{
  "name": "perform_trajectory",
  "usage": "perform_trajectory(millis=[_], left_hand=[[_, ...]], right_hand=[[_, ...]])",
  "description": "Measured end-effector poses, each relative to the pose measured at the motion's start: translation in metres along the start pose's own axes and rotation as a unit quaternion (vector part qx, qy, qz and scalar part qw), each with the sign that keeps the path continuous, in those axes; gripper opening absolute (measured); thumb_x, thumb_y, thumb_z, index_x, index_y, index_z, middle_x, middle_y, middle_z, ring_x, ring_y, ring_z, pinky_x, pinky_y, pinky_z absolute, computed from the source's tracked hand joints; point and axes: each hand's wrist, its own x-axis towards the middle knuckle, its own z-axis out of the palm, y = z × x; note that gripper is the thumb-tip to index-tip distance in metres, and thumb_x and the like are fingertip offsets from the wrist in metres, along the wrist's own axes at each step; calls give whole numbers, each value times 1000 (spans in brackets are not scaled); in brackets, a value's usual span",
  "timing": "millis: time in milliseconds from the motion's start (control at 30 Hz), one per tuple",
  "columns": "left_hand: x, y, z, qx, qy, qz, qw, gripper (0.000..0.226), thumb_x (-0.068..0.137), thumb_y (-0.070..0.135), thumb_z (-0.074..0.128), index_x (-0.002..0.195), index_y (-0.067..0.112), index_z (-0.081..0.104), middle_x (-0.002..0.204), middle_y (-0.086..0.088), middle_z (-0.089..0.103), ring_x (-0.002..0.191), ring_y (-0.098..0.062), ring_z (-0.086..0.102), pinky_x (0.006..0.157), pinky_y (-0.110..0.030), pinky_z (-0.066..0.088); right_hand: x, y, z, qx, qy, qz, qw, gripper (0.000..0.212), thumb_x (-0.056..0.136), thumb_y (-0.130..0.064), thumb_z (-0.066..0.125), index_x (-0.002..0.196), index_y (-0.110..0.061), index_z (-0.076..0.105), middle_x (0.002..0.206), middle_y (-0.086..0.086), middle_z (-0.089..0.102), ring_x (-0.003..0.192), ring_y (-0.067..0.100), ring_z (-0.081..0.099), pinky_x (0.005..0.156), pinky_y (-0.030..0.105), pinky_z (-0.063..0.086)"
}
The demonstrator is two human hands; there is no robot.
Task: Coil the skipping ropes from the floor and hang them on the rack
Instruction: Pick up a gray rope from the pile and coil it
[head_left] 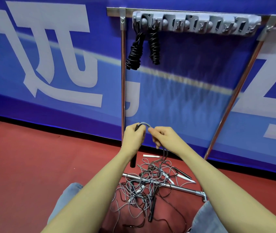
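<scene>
Blue banner wall (49, 64) with pale lettering meets a red floor (24, 157). At eleven o'clock of the hands, two coiled black ropes (142, 47) hang from the grey rack (196, 22). Left hand (133, 138) grips a black handle (133, 161); right hand (163, 137) pinches its grey cord (144, 123). Tangled skipping ropes (147, 185) lie on the floor at six o'clock.

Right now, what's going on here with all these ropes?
A person is coiling a skipping rope. The left hand grips a black handle, and the right hand pinches the grey cord rising from a tangled pile on the red floor. Two black coiled ropes already hang on the rack.
</scene>
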Motion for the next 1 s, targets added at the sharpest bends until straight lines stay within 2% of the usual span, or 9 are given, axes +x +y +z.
perform_trajectory(millis=[100, 267, 367, 433, 600, 700, 767, 900, 1000], left_hand=[[0, 8, -1, -159, 24, -29, 987, 25, 78, 15, 48, 56, 14, 38, 43, 4, 24, 40, -11, 18, 47, -28, 12], [1, 20, 5, -188, 97, -31, 977, 40, 80, 20, 73, 59, 16, 40, 44, 2, 27, 38, -14, 21, 41, -22, 22], [1, 29, 15, -200, 131, -23, 971, 33, 78, 5, 62, 51, 12, 44, 41, 2, 34, 36, -14, 27, 46, -25, 26], [2, 37, 19, -223, 133, -31, 965, 33, 77, 4, 56, 47, 13, 46, 42, 1, 38, 39, -15, 31, 47, -25, 29], [4, 51, 22, -305, 85, -21, 948, 48, 84, 4, 51, 39, 17, 37, 41, 2, 36, 44, -15, 36, 56, -29, 34], [4, 51, 19, -390, 88, -56, 915, 41, 86, 5, 50, 49, 14, 35, 43, 1, 32, 38, -14, 30, 42, -22, 30], [4, 47, 16, -427, 99, -76, 895, 39, 85, 7, 49, 51, 15, 33, 44, 2, 30, 37, -13, 25, 39, -20, 26], [7, 39, 10, -452, 81, -102, 882, 30, 89, 12, 52, 60, 11, 42, 47, 2, 43, 40, -12, 40, 45, -22, 38], [9, 27, 4, -324, 97, -77, 938, 29, 88, 24, 66, 96, -2, 56, 69, -1, 58, 62, -15, 57, 64, -25, 46]], right_hand=[[-5, 12, 6, 20, -17, 46, 999, 53, 97, -52, 39, 61, -16, 51, 51, 1, 46, 51, 17, 46, 62, 30, 42], [-7, 3, 20, 64, 30, 138, 988, 63, 101, -49, 25, 64, -9, 58, 41, -5, 38, 43, 16, 36, 56, 31, 36], [-5, -7, 27, -66, 80, 127, 987, 53, 104, -33, 22, 100, 4, 59, 77, 13, 60, 78, 31, 55, 76, 39, 42], [-3, -9, 30, -94, 108, 131, 981, 41, 104, -25, 22, 119, 3, 49, 111, 23, 58, 103, 37, 54, 82, 40, 39], [2, -12, 30, -154, 135, 154, 967, 41, 102, -19, 17, 140, -9, 30, 114, 20, 57, 105, 38, 50, 70, 37, 33], [1, -17, 30, -89, 154, 201, 963, 57, 100, -46, 15, 102, -8, 56, 101, 19, 63, 88, 35, 61, 76, 41, 48], [0, -19, 29, -20, 183, 235, 954, 63, 97, -56, 16, 76, -8, 51, 91, 17, 62, 69, 33, 64, 76, 44, 54], [3, -19, 25, -47, 217, 235, 946, 55, 98, -50, 20, 83, -6, 48, 104, 20, 61, 82, 38, 65, 82, 46, 53], [6, -20, 13, -68, 222, 230, 945, 51, 100, -43, 20, 87, -6, 52, 108, 24, 63, 92, 40, 63, 87, 47, 51]])
